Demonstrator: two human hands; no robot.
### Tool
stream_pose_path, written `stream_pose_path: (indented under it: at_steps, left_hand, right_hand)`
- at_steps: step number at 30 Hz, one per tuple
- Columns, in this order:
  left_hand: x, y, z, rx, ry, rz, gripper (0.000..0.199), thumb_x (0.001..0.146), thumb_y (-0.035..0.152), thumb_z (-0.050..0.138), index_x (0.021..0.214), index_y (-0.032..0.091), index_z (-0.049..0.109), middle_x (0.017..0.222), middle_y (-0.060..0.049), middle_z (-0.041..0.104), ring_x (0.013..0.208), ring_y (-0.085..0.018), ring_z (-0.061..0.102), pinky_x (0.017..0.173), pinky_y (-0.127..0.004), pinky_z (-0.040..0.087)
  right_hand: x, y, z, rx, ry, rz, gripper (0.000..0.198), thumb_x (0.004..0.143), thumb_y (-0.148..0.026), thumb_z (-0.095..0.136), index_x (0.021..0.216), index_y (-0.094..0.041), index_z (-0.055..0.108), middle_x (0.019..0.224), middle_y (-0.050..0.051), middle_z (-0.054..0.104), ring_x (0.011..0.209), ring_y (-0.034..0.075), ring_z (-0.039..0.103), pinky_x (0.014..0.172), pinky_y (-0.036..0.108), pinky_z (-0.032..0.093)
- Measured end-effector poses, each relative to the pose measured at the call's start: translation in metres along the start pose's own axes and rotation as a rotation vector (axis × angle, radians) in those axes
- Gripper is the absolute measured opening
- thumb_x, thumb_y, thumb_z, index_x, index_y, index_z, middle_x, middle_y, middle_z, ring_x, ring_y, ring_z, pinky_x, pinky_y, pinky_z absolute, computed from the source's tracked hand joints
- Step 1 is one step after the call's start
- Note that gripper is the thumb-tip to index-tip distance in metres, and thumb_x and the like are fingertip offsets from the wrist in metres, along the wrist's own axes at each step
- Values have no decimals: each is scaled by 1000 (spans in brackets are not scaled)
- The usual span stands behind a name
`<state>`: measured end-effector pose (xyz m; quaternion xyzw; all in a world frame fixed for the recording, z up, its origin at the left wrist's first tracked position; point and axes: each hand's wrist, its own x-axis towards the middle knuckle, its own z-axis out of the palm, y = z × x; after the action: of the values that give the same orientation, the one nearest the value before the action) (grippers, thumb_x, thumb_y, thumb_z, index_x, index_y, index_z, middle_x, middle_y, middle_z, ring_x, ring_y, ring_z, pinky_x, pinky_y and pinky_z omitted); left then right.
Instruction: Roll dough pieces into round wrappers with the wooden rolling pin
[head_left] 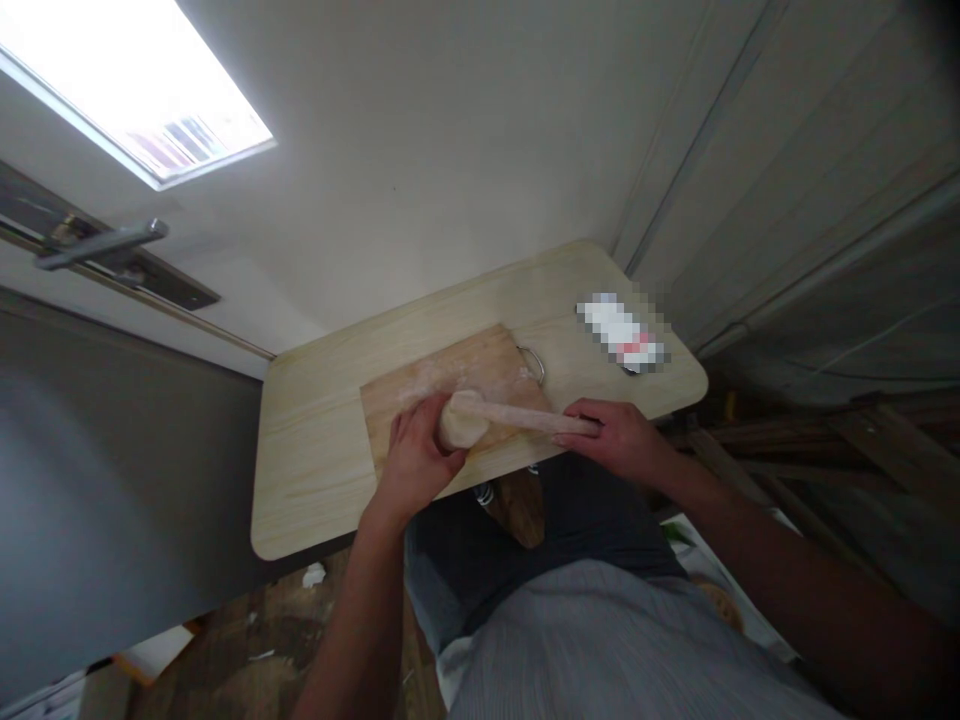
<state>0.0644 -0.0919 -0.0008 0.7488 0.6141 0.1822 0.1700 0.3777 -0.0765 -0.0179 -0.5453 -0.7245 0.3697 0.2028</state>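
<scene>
A wooden cutting board (442,366), dusted with flour, lies on the small table. Over its front part is a pale round piece of dough (463,428). My left hand (420,450) curls around the dough's left side, thumb toward me and fingers at the far edge. A thin, floury rolling pin (521,415) reaches across from the right, its left end on or just over the dough's top. My right hand (611,432) grips the pin's other end near the table's front edge. Whether the dough's underside touches the board cannot be seen.
The light wood table (307,430) stands against a white door with a metal handle (105,243). A blurred-out, phone-like item (621,335) lies on its right part. The board has a metal ring handle (534,362). My legs are close under the front edge.
</scene>
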Motion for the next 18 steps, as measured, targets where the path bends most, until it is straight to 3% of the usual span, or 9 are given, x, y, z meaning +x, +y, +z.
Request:
stream_pose_path:
  at_steps: [5,8,13,18]
  left_hand:
    - [21,22,-6,-240,167,-41,42,88,27,54,129,24,53,138,-7,59,131,-22,53,113,-41,41]
    - [49,33,3,-229,292,-100,30,98,36,44,120,21,59,126,-9,65,121,-21,58,107,-38,44]
    - [81,38,22,61,190,-127,33,102,37,38,121,22,60,126,-10,65,122,-25,55,108,-43,39]
    - [78,42,27,213,132,-124,38,104,41,32,127,26,58,134,-8,61,125,-28,52,107,-47,37]
  right_hand:
    - [-8,1,3,7,-1,-6,31,83,-53,67,90,-23,71,78,1,71,68,17,62,64,29,44]
    - [-11,0,5,-20,-1,-3,30,84,-53,66,91,-24,71,82,1,72,71,19,64,67,30,46]
    - [-12,0,5,-49,14,-2,31,84,-54,66,91,-24,72,82,1,73,74,20,66,68,30,46]
    - [-13,4,3,-130,27,27,31,85,-54,65,94,-25,72,85,2,74,78,21,67,68,31,46]
